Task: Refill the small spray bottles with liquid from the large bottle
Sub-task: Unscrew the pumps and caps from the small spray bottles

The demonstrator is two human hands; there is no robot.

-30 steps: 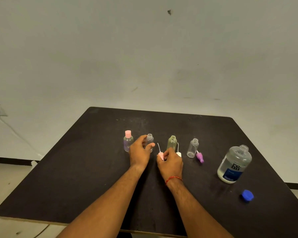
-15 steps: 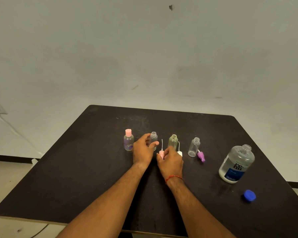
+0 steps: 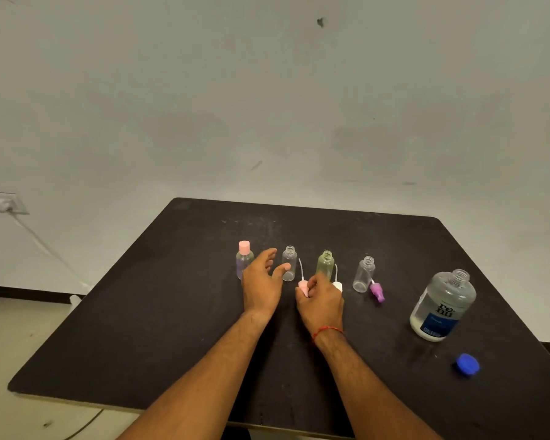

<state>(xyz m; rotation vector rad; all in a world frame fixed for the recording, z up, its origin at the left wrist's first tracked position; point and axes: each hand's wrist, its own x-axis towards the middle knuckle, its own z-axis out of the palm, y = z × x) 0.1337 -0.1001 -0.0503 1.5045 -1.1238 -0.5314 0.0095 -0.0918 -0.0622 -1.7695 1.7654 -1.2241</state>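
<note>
While the large bottle (image 3: 442, 308) stands upright on the right of the worktop (image 3: 140, 328) — neck open, label reading "re-nu" — the right grip (image 3: 319, 300) pinches a pink spray head (image 3: 303, 287), dip tube pointing up; the left grip (image 3: 261, 281) is spread beside an uncapped clear spray bottle (image 3: 289, 265)

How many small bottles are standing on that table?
4, in a row on the black table: a pink-capped bottle far left, a clear open bottle by the left hand, a greenish open bottle behind the right hand, a second clear bottle rightmost. None seems hidden.
</note>
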